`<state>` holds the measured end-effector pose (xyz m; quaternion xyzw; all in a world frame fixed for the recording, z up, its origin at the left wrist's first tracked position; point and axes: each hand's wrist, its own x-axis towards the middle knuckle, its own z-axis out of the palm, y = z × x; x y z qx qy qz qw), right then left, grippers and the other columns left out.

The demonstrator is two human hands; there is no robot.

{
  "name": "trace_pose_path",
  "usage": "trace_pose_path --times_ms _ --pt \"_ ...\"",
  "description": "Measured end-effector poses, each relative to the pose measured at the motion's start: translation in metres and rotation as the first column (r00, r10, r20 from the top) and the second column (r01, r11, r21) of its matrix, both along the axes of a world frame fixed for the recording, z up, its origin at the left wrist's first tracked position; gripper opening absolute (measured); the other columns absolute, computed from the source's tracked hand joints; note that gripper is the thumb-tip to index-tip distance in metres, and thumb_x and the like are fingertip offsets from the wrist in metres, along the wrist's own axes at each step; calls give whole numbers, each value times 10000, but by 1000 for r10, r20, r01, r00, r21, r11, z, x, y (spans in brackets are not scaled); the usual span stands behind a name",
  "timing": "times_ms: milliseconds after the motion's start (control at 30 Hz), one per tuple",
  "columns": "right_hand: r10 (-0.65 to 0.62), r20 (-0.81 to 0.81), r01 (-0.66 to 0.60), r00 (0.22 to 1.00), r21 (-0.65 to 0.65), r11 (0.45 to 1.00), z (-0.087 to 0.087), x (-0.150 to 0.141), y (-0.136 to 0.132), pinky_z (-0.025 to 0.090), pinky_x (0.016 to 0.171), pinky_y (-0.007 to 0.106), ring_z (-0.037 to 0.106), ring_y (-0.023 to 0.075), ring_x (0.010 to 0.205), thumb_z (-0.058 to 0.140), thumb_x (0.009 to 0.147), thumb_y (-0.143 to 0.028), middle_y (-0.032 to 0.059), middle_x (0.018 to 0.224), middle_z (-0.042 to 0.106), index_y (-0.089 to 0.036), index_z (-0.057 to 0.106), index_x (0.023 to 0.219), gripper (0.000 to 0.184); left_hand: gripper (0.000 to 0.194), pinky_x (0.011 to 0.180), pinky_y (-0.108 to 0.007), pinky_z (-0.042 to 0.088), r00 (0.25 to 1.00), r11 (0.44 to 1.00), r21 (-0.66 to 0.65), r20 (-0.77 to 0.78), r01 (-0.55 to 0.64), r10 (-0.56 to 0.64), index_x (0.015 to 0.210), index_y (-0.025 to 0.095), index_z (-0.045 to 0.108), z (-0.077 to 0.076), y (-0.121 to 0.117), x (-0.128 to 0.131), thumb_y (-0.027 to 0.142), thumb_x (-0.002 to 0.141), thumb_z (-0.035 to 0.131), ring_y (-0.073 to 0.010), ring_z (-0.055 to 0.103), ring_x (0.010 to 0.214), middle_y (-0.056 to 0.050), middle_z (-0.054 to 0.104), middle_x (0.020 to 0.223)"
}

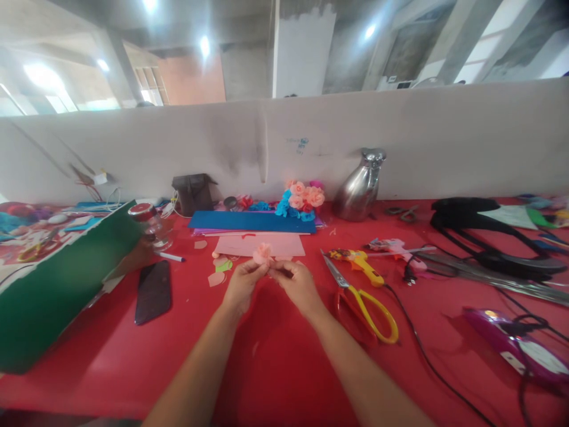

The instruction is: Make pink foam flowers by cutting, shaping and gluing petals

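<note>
No text fully legible. Handwriting (301, 145) in blue on the pale partition (178, 139) behind the table's far edge: a few short stacked lines, one darker and bolder, letters too small and smeared to read. Faint thin cross-shaped mark (320, 152) just right of it, same partition. Purple device (486, 328) near the table's right edge: large white patch (544, 356) and smaller pale patch (512, 362) on the body, can't tell if either is printed. No brand or number readable.
</note>
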<state>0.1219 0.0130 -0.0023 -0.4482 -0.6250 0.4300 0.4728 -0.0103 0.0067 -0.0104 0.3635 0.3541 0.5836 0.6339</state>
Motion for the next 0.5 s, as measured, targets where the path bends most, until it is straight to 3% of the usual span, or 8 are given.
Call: trace_pose_path --times_ms 500 --pt "25 -7 -26 1000 -66 998 0 0 -1 431 600 259 542 138 607 656 709 -377 -11 627 620 -177 678 734 203 179 789 -273 442 998 1000 11 57 19 -20 769 149 712 0 -2 4 293 665 736 -150 624 760 -51 702 768"
